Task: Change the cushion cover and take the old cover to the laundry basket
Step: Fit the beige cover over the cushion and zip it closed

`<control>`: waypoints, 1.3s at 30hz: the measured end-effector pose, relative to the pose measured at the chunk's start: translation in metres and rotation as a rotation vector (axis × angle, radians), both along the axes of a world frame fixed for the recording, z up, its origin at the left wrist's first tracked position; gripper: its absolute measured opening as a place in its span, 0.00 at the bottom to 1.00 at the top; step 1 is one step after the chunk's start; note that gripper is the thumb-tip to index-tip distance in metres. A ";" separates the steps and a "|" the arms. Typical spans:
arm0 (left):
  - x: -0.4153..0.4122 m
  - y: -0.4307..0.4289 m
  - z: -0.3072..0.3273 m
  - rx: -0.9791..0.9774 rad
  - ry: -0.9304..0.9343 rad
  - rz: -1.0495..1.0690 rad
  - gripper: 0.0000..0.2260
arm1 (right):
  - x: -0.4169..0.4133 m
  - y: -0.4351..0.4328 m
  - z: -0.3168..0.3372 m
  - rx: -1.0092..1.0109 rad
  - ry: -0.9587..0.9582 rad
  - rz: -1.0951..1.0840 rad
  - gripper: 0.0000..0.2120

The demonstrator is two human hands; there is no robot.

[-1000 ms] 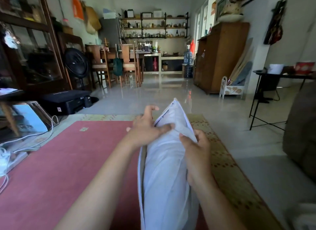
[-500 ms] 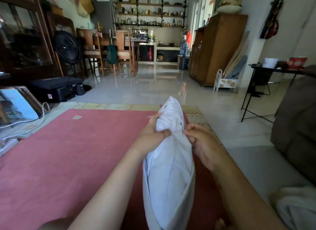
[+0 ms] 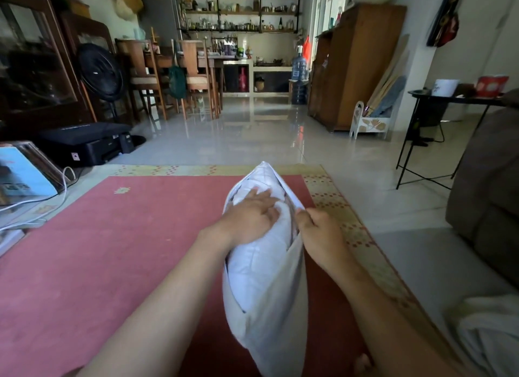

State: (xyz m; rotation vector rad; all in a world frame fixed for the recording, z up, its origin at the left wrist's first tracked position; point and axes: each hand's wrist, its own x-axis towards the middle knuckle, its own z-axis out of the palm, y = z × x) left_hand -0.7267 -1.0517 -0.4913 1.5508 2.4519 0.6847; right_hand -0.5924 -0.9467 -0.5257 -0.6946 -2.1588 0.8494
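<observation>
- The white cushion (image 3: 257,267) stood on edge over the red rug (image 3: 92,253), at 6 o'clock of centre in the head view, partly enclosed in its white cover (image 3: 276,317).
- The left hand (image 3: 250,218) lay flat with fingers spread on the cushion's exposed quilted face, pressing it rather than grasping.
- The right hand (image 3: 318,233), at 3 o'clock of the left, pinched the open edge of the cover between thumb and fingers, holding it away from the cushion.
- A grey sofa (image 3: 488,186) stood at 3 o'clock; white cloth (image 3: 491,331) lay at 4 o'clock.
- A black printer (image 3: 84,143) sat at 10 o'clock, beyond the rug.
</observation>
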 end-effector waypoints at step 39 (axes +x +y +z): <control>0.051 -0.073 -0.071 1.060 -0.630 -0.094 0.10 | 0.017 -0.007 0.048 0.589 -0.927 0.570 0.18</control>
